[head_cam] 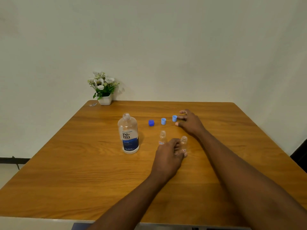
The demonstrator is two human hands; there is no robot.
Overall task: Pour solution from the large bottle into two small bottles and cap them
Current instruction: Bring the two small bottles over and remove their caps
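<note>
The large clear bottle (128,133) with a blue label stands uncapped, left of centre on the wooden table (83,163). Two small clear bottles stand open to its right. My left hand (167,156) covers the base of the left small bottle (162,136) and grips the right small bottle (184,144) at its lower body. Behind them lie a dark blue cap (151,123) and two light blue caps. My right hand (189,122) has its fingers spread just right of the right light blue cap (174,118), with fingertips touching or nearly touching it. The other light blue cap (163,121) stands free.
A white pot of white flowers (103,90) stands at the table's far left corner, with a small shiny scrap (93,104) beside it. A pale wall rises behind the table.
</note>
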